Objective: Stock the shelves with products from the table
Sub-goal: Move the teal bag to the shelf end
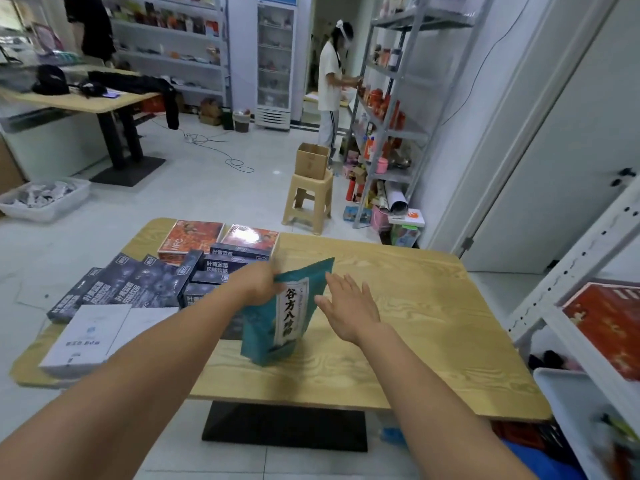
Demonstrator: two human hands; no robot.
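Observation:
A teal stand-up pouch [282,317] with a white label and black characters stands upright on the wooden table [415,323]. My left hand [258,284] grips its top left edge. My right hand [348,303] hovers just right of the pouch with straight, spread fingers and holds nothing. Dark blue product boxes [138,285] are piled on the table's left part, with two orange boxes [194,237] behind them and white boxes [86,337] at the front left. A white shelf unit [568,271] stands at the right, holding a red box [609,327].
A beige stool [308,202] carrying a cardboard box [311,161] stands beyond the table. Another person [330,81] works at a grey metal rack [391,116] at the back right. A white bin [45,199] sits on the floor at the left. Cables lie on the floor.

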